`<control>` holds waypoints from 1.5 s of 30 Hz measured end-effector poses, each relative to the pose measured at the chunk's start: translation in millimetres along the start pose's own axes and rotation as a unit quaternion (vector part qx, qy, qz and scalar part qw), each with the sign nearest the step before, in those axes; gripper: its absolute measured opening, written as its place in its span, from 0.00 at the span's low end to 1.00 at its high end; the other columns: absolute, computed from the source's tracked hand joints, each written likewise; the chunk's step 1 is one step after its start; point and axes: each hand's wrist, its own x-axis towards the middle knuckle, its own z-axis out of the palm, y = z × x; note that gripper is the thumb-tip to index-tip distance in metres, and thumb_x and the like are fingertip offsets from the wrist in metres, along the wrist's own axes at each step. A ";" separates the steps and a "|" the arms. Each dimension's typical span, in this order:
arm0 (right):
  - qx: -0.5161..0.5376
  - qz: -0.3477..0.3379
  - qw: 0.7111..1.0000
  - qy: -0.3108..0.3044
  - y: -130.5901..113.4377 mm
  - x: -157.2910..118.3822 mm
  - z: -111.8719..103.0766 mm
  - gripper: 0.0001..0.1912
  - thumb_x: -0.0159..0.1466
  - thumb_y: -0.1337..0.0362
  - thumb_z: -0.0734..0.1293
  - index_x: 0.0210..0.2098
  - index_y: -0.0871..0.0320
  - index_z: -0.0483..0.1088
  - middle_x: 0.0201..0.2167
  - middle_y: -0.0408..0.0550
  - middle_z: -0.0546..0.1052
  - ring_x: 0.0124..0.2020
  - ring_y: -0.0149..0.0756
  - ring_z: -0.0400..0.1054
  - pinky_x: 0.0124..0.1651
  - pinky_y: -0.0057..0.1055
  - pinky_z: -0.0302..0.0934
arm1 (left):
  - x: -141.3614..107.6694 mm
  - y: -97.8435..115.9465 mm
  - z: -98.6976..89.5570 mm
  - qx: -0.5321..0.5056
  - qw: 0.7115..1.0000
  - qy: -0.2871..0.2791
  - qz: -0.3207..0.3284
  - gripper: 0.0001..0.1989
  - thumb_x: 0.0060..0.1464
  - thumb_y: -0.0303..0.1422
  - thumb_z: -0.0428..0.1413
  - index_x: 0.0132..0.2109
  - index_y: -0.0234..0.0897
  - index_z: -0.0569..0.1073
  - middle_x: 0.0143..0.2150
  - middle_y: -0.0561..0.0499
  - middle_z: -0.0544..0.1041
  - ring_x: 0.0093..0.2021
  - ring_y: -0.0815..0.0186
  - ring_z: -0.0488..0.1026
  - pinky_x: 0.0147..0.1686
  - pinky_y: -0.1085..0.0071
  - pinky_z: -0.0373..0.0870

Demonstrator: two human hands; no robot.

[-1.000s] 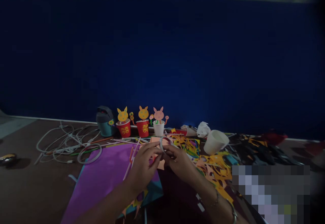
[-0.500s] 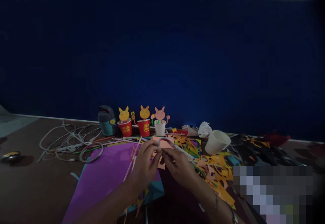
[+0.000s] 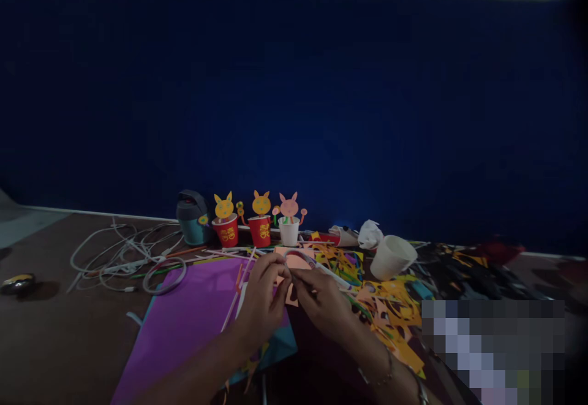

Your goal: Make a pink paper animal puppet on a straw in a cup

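1. Head view: my left hand (image 3: 265, 288) and right hand (image 3: 325, 299) are pinching one pale curved strip (image 3: 297, 252), between my fingertips.
2. Same view: three cups (image 3: 261, 233) already carry paper animal heads (image 3: 224, 207); the leaning white cup (image 3: 390, 259) has none.

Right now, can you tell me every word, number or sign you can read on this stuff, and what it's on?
"囍", yellow and a bit blurry, on the left red cup.
"囍", yellow and a bit blurry, on the right red cup.
The small red mark on the dark-topped teal container: too small to read.
I can read nothing else.
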 end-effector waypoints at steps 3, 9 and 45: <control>0.065 0.012 0.998 0.003 -1.2 0.1 2.6 0.14 0.66 0.66 0.57 0.29 0.58 0.71 0.23 0.43 0.72 0.26 0.31 0.65 0.31 0.27 0.56 | -0.9 2.6 -0.7 0.010 1.000 0.010 0.019 0.05 0.60 0.27 0.47 0.36 0.39 0.66 0.47 0.47 0.66 0.49 0.61 0.64 0.49 0.64 0.62; 0.226 0.110 0.968 0.006 13.1 4.2 0.1 0.18 0.65 0.58 0.59 0.26 0.60 0.72 0.16 0.41 0.68 0.18 0.27 0.57 0.22 0.24 0.51 | -2.5 5.0 -5.1 -0.016 0.996 0.069 0.051 0.05 0.60 0.27 0.47 0.38 0.39 0.66 0.46 0.46 0.66 0.48 0.61 0.65 0.49 0.63 0.62; -0.172 -0.076 0.969 0.160 24.5 1.2 5.3 0.06 0.61 0.71 0.62 0.32 0.56 0.69 0.42 0.51 0.72 0.46 0.43 0.64 0.50 0.42 0.54 | 27.0 -19.3 -29.8 -0.011 0.987 -0.069 -0.146 0.19 0.49 0.28 0.55 0.50 0.41 0.71 0.50 0.47 0.74 0.51 0.58 0.69 0.51 0.60 0.64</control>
